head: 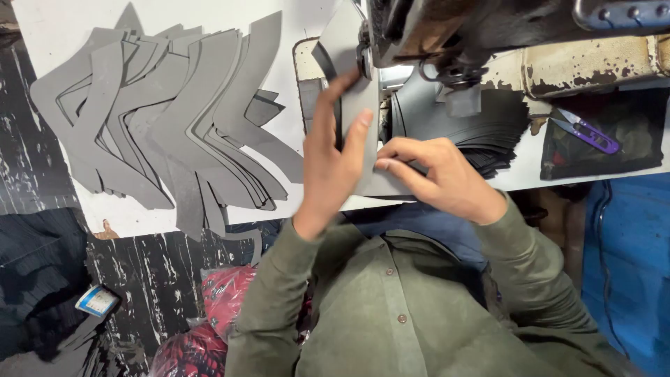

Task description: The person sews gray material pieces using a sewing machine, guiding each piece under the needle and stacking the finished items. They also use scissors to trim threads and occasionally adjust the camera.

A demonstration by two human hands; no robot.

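My left hand (333, 157) presses a grey cut piece (349, 42) and a dark strip (325, 59) together, fingers spread along them, just left of the sewing machine head (447, 35). On the piece's lower right edge, my right hand (436, 174) pinches the material. The piece runs up under the machine head, where the needle area is hidden. Both sleeves are olive green.
A fanned stack of grey cut pieces (174, 119) lies on the white table (49, 28) to the left. Dark cut pieces (488, 132) are piled right of the machine. Purple thread snips (590, 134) rest on a dark tray. Red patterned cloth (216, 307) sits below the table edge.
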